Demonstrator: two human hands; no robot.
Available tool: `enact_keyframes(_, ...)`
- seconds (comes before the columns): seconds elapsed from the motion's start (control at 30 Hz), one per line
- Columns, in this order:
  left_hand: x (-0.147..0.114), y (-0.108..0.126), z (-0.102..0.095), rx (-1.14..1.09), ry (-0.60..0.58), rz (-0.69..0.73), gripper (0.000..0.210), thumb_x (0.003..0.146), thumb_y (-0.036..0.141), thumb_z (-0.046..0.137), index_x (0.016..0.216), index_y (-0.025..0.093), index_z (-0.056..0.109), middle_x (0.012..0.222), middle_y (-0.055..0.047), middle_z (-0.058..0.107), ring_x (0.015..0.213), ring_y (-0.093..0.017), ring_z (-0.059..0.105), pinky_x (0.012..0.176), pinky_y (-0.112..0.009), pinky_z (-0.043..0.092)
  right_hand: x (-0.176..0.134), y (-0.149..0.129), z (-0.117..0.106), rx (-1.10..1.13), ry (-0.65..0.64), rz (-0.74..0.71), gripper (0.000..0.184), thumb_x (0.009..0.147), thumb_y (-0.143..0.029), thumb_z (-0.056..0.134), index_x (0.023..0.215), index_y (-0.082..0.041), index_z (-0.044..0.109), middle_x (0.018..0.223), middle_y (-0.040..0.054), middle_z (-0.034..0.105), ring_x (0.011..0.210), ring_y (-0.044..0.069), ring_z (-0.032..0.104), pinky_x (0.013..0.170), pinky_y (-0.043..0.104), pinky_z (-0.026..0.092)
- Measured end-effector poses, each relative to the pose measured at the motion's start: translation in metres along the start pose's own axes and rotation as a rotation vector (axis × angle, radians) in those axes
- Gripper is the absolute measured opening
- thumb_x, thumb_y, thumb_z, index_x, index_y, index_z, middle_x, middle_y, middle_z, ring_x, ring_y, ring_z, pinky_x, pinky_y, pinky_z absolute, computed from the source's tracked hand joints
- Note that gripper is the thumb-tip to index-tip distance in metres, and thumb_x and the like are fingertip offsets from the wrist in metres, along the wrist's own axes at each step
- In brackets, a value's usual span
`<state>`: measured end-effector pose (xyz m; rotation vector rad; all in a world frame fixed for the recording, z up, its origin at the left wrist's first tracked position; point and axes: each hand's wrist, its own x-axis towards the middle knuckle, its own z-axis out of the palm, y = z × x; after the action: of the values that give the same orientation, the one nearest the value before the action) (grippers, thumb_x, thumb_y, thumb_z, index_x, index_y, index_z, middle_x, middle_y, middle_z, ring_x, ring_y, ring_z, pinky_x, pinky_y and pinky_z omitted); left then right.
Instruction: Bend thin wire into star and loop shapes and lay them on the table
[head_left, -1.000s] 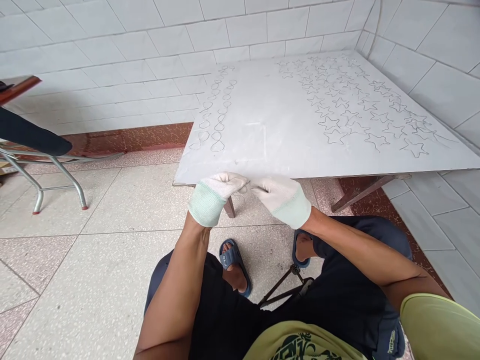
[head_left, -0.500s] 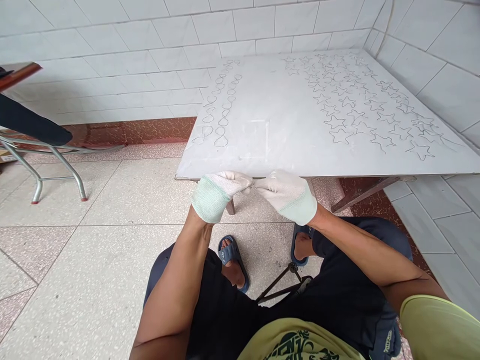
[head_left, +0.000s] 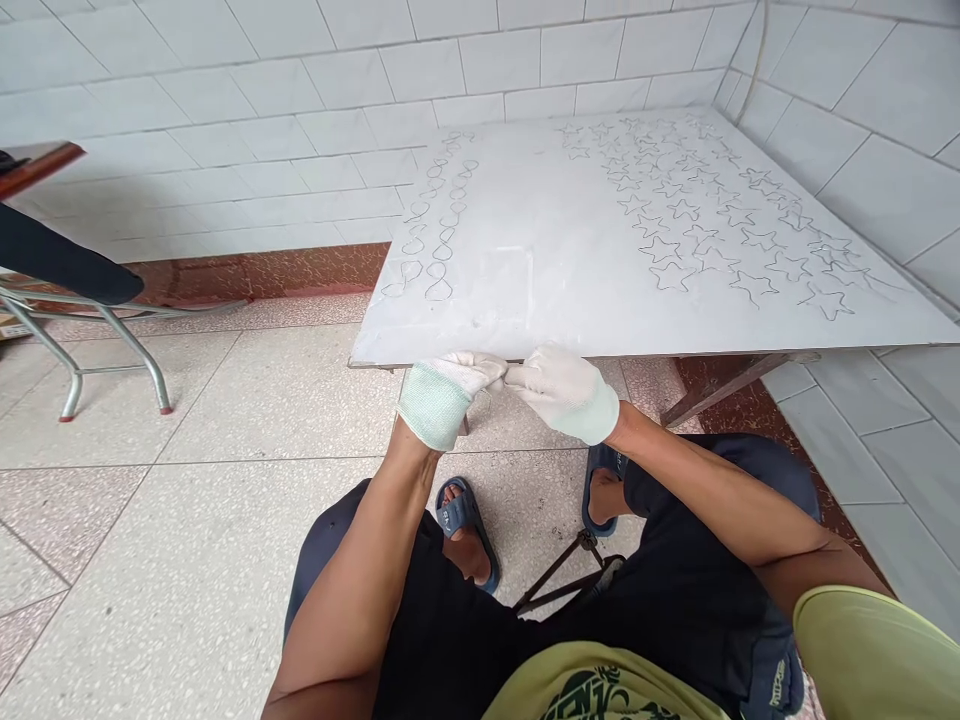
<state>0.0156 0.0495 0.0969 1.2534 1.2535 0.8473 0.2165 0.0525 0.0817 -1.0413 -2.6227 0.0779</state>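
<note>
Meeting at the near edge of the white table (head_left: 551, 215), your gloved left hand (head_left: 463, 375) and right hand (head_left: 562, 388) have their fingers pinched closed, though I cannot tell what they grip. Beyond them, figure-eight wires (head_left: 439, 272) lie in two columns on the table's left, and star-shaped wires (head_left: 683, 210) spread across its right.

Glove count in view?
2: left glove on the left hand, right glove on the right hand, both at the table's near edge. A leg shows at far left, its owner's hands out of view, so more may be hidden.
</note>
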Motion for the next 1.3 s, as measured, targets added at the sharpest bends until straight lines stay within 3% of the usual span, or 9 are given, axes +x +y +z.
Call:
enact_keyframes(0.13,0.002,0.001,-0.003,-0.012,0.029,0.083,0.028,0.068,0.044,0.085,0.068,0.018,0.075,0.068,-0.006,0.074,0.067,-0.019,0.066,0.062,-0.03,0.055,0.0,-0.005,-0.01,0.271,0.052,0.082,0.033,0.11,-0.027,0.055,0.094,-0.02,0.083,0.069,-0.0004,0.067,0.064,0.015,0.05,0.068,0.033,0.029)
enact_keyframes(0.27,0.0,0.002,-0.01,0.005,0.065,0.076,0.026,0.073,0.041,0.084,0.081,0.017,0.079,0.074,-0.005,0.076,0.063,-0.018,0.065,0.058,-0.029,0.054,-0.003,-0.009,-0.021,0.391,0.043,0.236,0.033,0.109,-0.033,0.06,0.089,-0.02,0.083,0.076,-0.0005,0.073,0.072,0.014,0.059,0.074,0.03,0.037)
enact_keyframes(0.4,0.0,0.003,-0.015,0.033,0.088,0.078,0.027,0.072,0.042,0.084,0.083,0.017,0.079,0.078,-0.006,0.079,0.06,-0.018,0.066,0.053,-0.028,0.052,-0.004,-0.006,-0.02,0.37,0.015,0.28,0.034,0.111,-0.029,0.056,0.098,-0.022,0.086,0.093,0.0023,0.081,0.083,0.016,0.066,0.079,0.029,0.04)
enact_keyframes(0.57,0.004,0.004,-0.017,0.118,0.015,0.055,0.025,0.069,0.04,0.084,0.078,0.018,0.078,0.075,-0.007,0.078,0.057,-0.018,0.066,0.049,-0.028,0.052,-0.002,0.0,-0.009,0.283,-0.054,0.202,0.037,0.114,-0.028,0.053,0.102,-0.019,0.086,0.092,0.0043,0.08,0.081,0.017,0.065,0.076,0.031,0.038)
enact_keyframes(0.73,0.004,0.005,-0.017,0.151,0.036,0.094,0.022,0.074,0.04,0.08,0.074,0.019,0.074,0.074,-0.007,0.077,0.058,-0.019,0.068,0.053,-0.03,0.054,-0.004,-0.004,-0.008,0.156,0.005,0.26,0.043,0.117,-0.034,0.047,0.104,-0.016,0.085,0.097,0.0082,0.08,0.087,0.02,0.066,0.078,0.032,0.039)
enact_keyframes(1.0,0.003,0.009,-0.017,0.209,-0.001,0.09,0.021,0.075,0.04,0.079,0.076,0.02,0.074,0.081,-0.008,0.079,0.06,-0.021,0.072,0.053,-0.03,0.054,-0.007,-0.01,-0.008,0.032,0.012,0.332,0.034,0.115,-0.025,0.05,0.107,-0.016,0.082,0.101,0.0088,0.081,0.09,0.021,0.067,0.08,0.032,0.04)
enact_keyframes(1.3,0.001,0.01,-0.016,0.201,-0.001,0.02,0.029,0.072,0.046,0.086,0.079,0.02,0.077,0.08,-0.009,0.081,0.058,-0.022,0.073,0.048,-0.029,0.05,-0.008,-0.017,0.002,0.021,0.136,0.423,0.042,0.115,-0.031,0.047,0.093,-0.018,0.081,0.09,0.009,0.081,0.083,0.021,0.067,0.074,0.034,0.036)
